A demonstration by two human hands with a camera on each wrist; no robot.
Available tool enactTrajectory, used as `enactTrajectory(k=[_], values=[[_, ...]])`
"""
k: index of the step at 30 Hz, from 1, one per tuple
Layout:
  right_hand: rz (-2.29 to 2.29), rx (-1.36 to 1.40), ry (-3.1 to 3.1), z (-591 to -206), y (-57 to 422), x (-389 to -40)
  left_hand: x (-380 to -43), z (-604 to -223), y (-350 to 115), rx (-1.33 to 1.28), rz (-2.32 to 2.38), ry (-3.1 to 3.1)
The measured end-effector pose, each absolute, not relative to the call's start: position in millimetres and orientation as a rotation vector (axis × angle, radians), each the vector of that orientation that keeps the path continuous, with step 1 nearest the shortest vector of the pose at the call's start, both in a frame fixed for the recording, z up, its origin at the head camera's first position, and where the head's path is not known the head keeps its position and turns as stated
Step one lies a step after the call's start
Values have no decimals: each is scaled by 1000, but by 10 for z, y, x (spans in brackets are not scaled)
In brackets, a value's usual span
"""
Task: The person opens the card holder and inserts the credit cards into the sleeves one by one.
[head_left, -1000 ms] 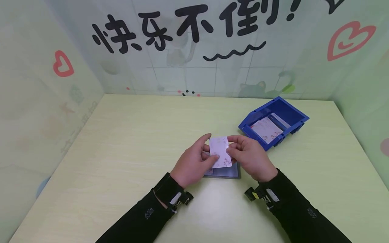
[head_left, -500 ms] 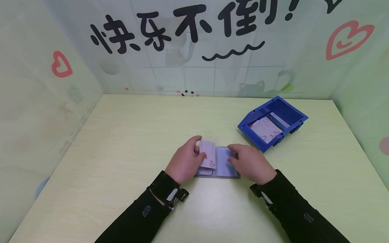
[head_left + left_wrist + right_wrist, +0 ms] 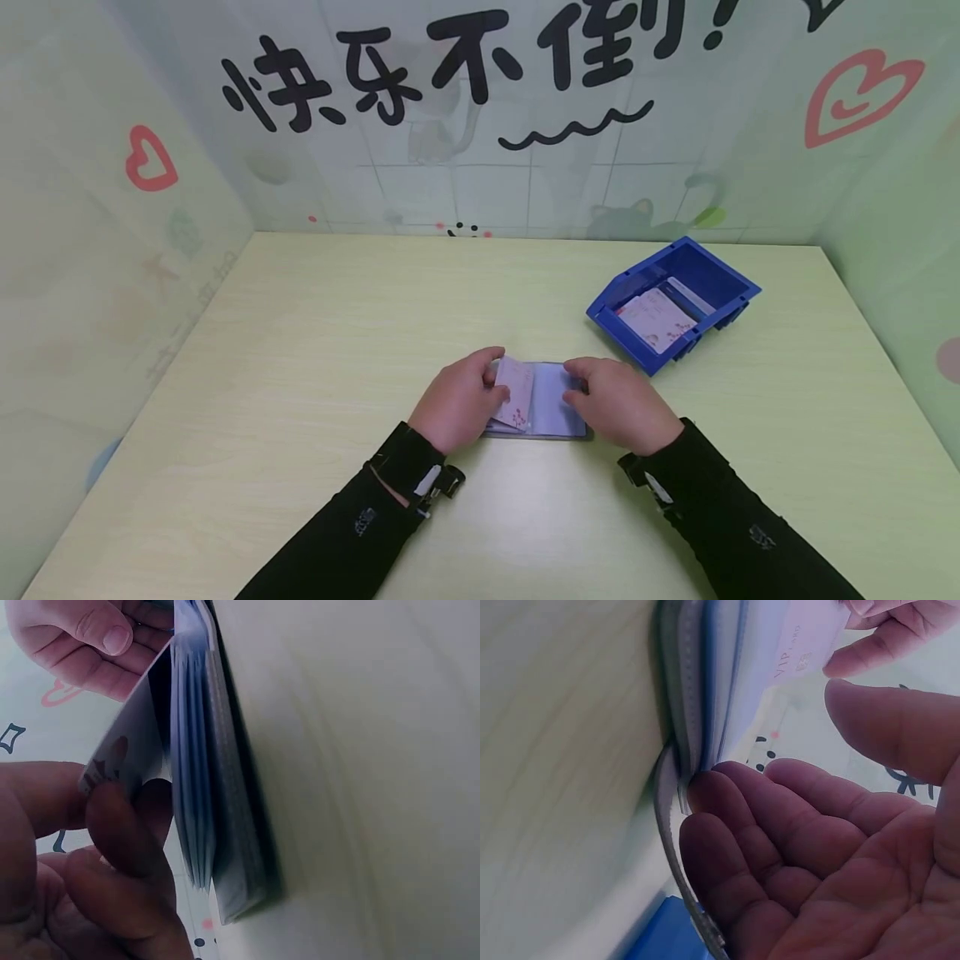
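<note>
A card holder (image 3: 557,407) with clear plastic sleeves lies open on the table in the head view. Over its left side, my left hand (image 3: 456,404) pinches a pale pink card with a flower print (image 3: 514,392) between thumb and fingers. Tilted away from the stacked sleeves (image 3: 191,765), the card shows edge-on in the left wrist view. Beside the holder's right edge is my right hand (image 3: 626,404), fingers loosely bent and holding nothing. Its fingertips are at the holder's edge near a thin grey strap (image 3: 664,795) in the right wrist view.
Behind and to the right stands a blue plastic bin (image 3: 720,287) with several cards (image 3: 656,321) in it. The pale wooden table (image 3: 337,333) is bordered by printed walls at the back and both sides.
My right hand has let go of the card. My left hand has carried it left over the holder's left side, then lowered and tilted it slightly. The bin stays put.
</note>
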State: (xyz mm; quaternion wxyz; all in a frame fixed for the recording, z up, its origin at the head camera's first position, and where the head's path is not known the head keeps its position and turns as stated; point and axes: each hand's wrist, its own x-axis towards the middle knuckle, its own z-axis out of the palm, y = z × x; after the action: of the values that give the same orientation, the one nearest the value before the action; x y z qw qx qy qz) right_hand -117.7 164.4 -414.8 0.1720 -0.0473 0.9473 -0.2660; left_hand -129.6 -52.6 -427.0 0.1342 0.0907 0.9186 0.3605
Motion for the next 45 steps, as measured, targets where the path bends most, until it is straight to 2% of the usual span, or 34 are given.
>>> enactTrajectory(k=[27, 45], values=[[-776, -144, 2688, -4137, 1653, -1152, -1322, -4292, -408, 413, 864, 2739], [-758, -123, 2703, -4153, 1670, -1178, -1348, -4277, -299, 313, 903, 2736]])
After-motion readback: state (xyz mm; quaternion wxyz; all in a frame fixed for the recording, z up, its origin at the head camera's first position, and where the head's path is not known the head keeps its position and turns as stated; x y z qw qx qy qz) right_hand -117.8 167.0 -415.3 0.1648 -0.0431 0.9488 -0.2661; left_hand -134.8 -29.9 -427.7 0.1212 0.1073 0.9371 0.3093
